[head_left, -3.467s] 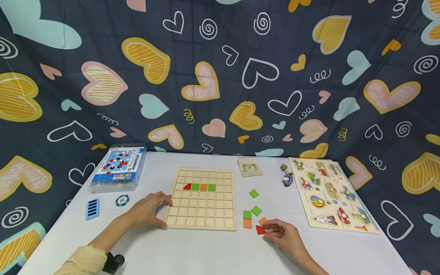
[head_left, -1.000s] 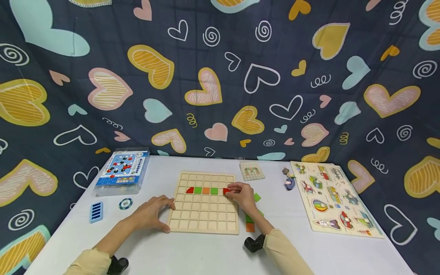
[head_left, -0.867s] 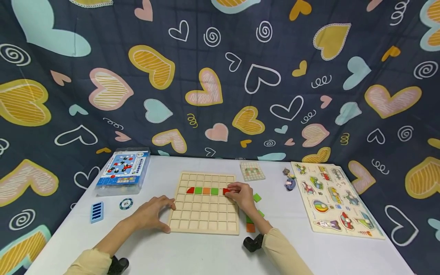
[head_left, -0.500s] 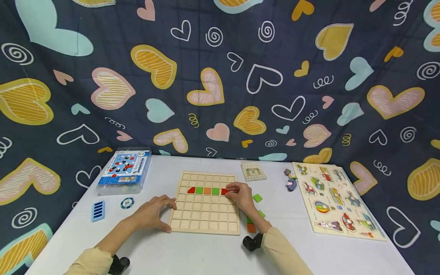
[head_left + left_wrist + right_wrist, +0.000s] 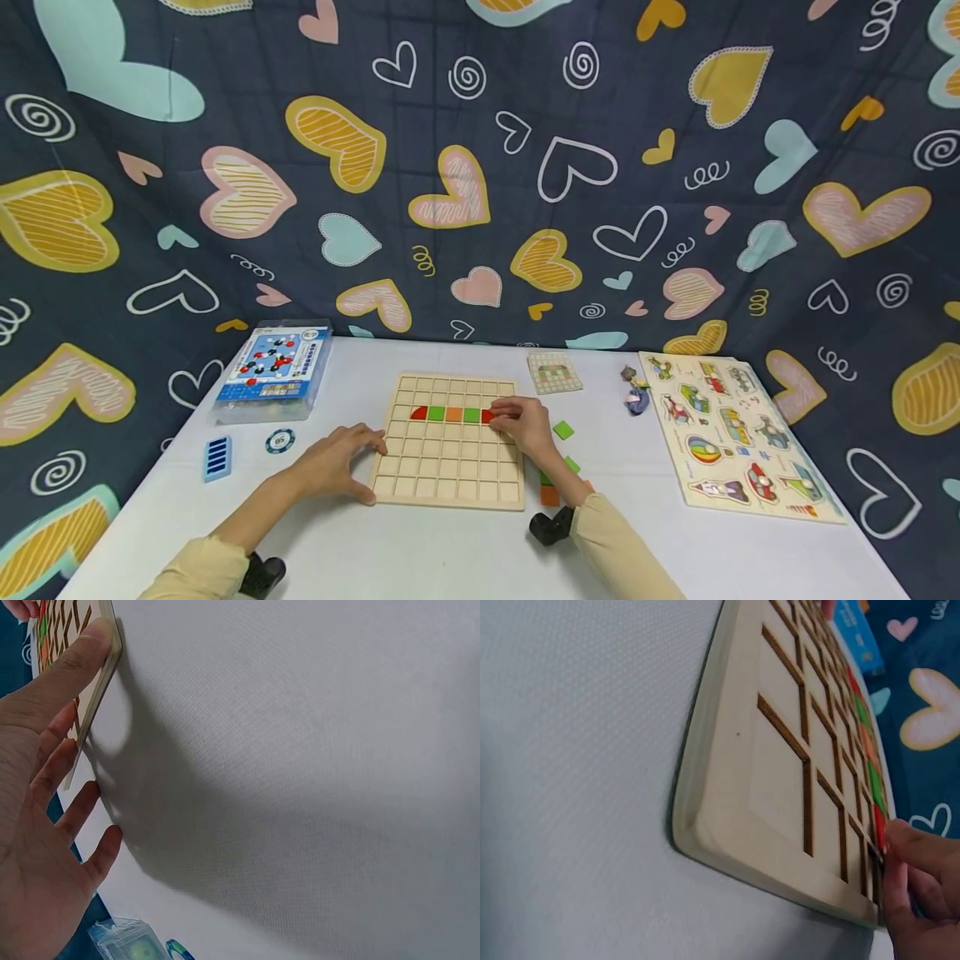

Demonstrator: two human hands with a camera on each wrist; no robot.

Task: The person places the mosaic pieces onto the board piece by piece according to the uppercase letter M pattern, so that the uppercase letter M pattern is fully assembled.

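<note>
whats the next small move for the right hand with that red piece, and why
Probably press the red piece flat into its cell and let go. The right hand pinches it at the end of the coloured row on the grid board, beside the green tile, while the left hand steadies the board's edge.
</note>
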